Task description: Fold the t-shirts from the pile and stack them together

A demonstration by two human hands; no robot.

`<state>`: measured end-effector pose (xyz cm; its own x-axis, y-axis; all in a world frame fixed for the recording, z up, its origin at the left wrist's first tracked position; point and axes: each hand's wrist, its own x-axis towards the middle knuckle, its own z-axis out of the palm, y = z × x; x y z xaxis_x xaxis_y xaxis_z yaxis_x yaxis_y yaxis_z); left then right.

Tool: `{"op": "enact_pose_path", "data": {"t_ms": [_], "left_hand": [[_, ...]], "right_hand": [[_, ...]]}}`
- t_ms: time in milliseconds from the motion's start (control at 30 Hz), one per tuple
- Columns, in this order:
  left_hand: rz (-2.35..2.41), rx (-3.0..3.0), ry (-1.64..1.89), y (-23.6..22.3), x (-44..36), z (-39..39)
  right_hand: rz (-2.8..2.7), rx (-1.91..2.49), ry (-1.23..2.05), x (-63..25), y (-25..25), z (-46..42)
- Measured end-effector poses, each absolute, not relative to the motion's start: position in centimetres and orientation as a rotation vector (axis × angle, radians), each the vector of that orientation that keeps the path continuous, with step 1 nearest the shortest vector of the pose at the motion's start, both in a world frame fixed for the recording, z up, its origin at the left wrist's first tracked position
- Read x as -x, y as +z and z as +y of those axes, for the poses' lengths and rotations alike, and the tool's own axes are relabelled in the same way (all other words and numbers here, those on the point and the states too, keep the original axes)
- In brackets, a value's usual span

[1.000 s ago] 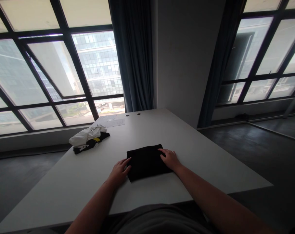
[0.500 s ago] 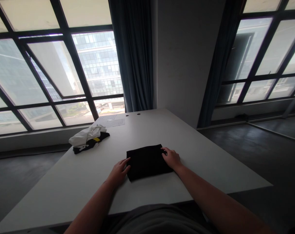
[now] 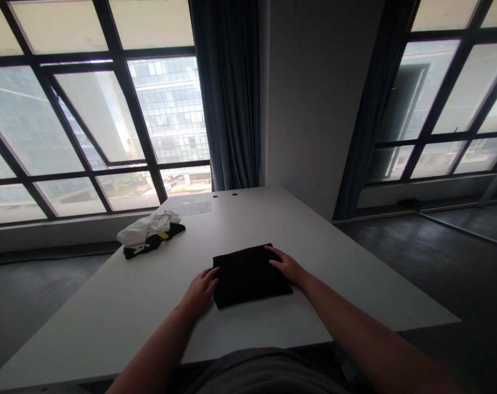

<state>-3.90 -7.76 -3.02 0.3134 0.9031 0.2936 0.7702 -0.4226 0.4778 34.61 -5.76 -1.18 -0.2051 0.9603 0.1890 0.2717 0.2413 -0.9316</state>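
A black piece of cloth, folded into a flat rectangle [image 3: 244, 278], lies on the white table in front of me. It looks like a folded garment, though the dark surface hides which kind. My left hand [image 3: 200, 290] rests at its left edge, thumb and fingers apart, fingertips touching the fold. Over the upper right part lies my right hand [image 3: 287, 268], its fingers stretched out on the cloth and the thumb spread away from them.
To the far left on the white table [image 3: 150, 317] sits a crumpled pile of white cloth [image 3: 148, 227] with black cloth [image 3: 164, 239] bearing a yellow patch under it. Sheets of paper [image 3: 191, 204] lie at the back edge. A wall column [image 3: 310, 109] stands behind the table.
My right hand has slid slightly inward and up along the cloth's right side, uncovering its lower right corner. My left hand stays at the left edge. The camera view has shifted slightly.
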Motion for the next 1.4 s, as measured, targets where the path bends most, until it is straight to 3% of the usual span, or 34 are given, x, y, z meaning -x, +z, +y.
{"op": "enact_pose_path", "data": {"t_ms": [200,300,567,800,900,1133,1400], "left_hand": [[1.556,-2.652,0.882,-0.1,-1.5,-8.6],[1.532,-2.740,0.743,1.4,-6.2,-8.4],[1.587,-2.581,0.220,0.7,-10.9,-5.9],[1.777,-2.517,0.452,-0.8,-6.4,-4.8],[1.889,-2.385,0.501,-1.4,-1.3,-2.4],[2.106,-2.335,0.337,-2.4,9.6,2.5],[2.172,-2.430,0.321,-3.5,10.9,4.3]], "right_hand": [[-1.151,0.972,1.417,-34.1,-0.7,-7.1],[-0.953,1.024,1.493,-34.7,-0.6,-6.7],[-1.299,1.009,1.671,-35.7,1.1,-7.2],[-1.911,1.232,1.267,-34.7,2.1,-2.5],[-1.979,1.246,1.269,-34.6,2.4,0.6],[-1.798,1.367,1.275,-35.5,2.3,9.4],[-1.450,1.594,1.014,-40.0,1.8,18.3]]}}
